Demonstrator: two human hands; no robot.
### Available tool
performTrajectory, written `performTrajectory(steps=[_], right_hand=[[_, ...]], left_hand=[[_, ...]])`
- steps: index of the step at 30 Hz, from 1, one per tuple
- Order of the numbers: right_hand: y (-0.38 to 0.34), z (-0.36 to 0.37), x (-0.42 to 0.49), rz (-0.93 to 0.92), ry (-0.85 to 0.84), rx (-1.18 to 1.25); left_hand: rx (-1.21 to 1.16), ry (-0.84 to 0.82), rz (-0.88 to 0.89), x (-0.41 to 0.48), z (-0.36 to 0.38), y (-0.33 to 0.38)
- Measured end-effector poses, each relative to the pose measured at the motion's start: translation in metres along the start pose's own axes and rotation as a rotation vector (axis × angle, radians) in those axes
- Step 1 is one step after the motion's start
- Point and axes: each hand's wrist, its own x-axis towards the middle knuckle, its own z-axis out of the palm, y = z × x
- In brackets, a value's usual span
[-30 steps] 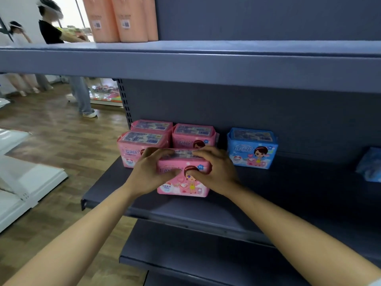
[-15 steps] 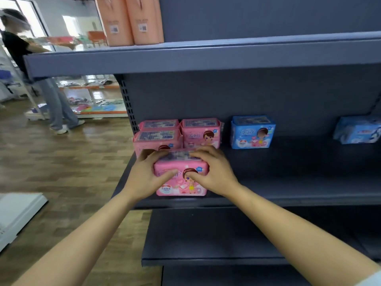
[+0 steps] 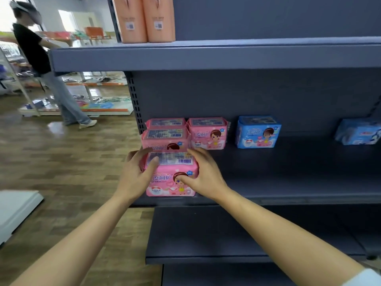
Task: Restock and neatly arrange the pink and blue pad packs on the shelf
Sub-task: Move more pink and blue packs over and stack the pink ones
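Note:
A pink pad pack (image 3: 172, 174) stands near the front edge of the dark grey shelf (image 3: 288, 182). My left hand (image 3: 136, 174) grips its left side, thumb on top. My right hand (image 3: 203, 174) holds its right side, thumb pressed on the front face. Right behind it stands a second pink pack (image 3: 165, 139), with a third (image 3: 166, 121) behind that one. Another pink pack (image 3: 208, 133) stands to their right at the back. A blue pack (image 3: 257, 132) stands further right, and a second blue pack (image 3: 358, 132) lies tilted at the far right.
Two orange packages (image 3: 144, 17) stand on the shelf above. A lower shelf (image 3: 206, 234) juts out beneath. A person (image 3: 41, 65) stands on the wooden floor at the left by other racks. A white panel (image 3: 14, 211) lies on the floor at the left.
Both hands have shifted the front pink pack leftwards, in line with the pink packs behind it. The view has swung right, showing the far blue pack.

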Motion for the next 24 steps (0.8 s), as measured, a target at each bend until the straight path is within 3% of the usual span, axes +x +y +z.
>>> performTrajectory(steps=[6,24], right_hand=[[0.001,0.003,0.006,0.020,-0.023,-0.007],[0.002,0.030,0.041,0.211,-0.136,0.087]], left_hand=[[-0.102,0.027,-0.126,0.009,0.007,-0.011],[-0.123,0.054,-0.207,0.024,0.015,-0.022]])
